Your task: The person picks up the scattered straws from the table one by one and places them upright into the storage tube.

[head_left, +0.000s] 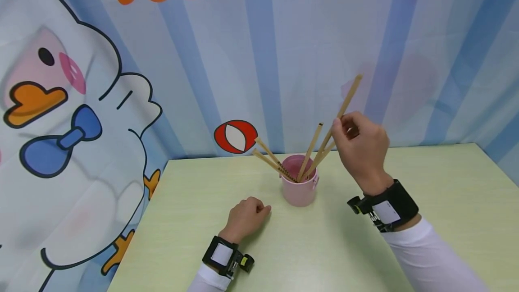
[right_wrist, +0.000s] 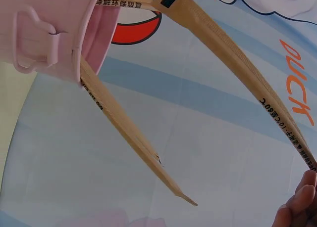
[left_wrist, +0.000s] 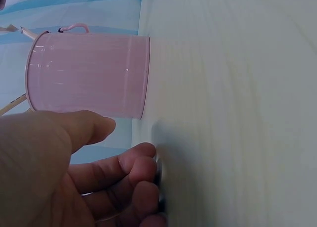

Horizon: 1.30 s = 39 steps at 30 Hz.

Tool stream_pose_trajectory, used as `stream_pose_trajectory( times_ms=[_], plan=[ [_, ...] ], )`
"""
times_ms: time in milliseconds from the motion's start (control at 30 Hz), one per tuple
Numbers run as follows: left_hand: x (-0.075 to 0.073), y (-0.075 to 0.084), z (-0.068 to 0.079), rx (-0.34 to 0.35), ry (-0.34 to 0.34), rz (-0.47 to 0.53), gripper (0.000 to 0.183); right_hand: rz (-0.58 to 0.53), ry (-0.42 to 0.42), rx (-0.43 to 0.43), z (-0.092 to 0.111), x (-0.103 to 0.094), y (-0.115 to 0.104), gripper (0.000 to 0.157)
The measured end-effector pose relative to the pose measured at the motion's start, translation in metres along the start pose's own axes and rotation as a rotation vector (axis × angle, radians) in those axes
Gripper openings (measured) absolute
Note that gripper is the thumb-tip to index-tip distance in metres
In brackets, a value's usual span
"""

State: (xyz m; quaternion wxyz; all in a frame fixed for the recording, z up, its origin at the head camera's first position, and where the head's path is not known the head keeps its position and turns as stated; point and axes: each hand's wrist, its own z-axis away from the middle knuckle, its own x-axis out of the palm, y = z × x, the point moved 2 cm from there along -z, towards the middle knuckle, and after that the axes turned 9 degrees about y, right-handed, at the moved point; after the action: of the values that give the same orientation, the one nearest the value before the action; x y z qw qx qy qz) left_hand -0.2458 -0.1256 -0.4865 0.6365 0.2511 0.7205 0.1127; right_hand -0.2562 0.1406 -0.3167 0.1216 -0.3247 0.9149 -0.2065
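Observation:
My right hand pinches a paper-wrapped straw above and to the right of a pink bucket. The straw slants down toward the bucket's mouth; in the right wrist view the held straw has its lower end outside the rim. Several other wrapped straws lean in the bucket, fanned to both sides. On the table, left of the bucket and nearer to me, rests my left hand. Its fingers are loosely curled with nothing in them, as the left wrist view of that hand shows.
A pale wood-grain table carries the bucket, which has a small side handle. Behind the table hangs a blue striped cloth with a printed duck and a red ball. Both wrists wear black camera straps.

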Motion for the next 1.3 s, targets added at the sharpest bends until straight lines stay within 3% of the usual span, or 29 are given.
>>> stream_pose_trajectory(
  times_ms=[300,1300],
  plan=[
    [0.001,-0.001,0.000,-0.007,-0.002,-0.001,0.036,0.030,-0.002,-0.023,0.011,0.011,0.009,0.022],
    [0.000,0.001,0.001,-0.013,-0.008,0.008,0.038,0.155,-0.214,0.040,0.080,0.036,0.026,0.020]
  ],
)
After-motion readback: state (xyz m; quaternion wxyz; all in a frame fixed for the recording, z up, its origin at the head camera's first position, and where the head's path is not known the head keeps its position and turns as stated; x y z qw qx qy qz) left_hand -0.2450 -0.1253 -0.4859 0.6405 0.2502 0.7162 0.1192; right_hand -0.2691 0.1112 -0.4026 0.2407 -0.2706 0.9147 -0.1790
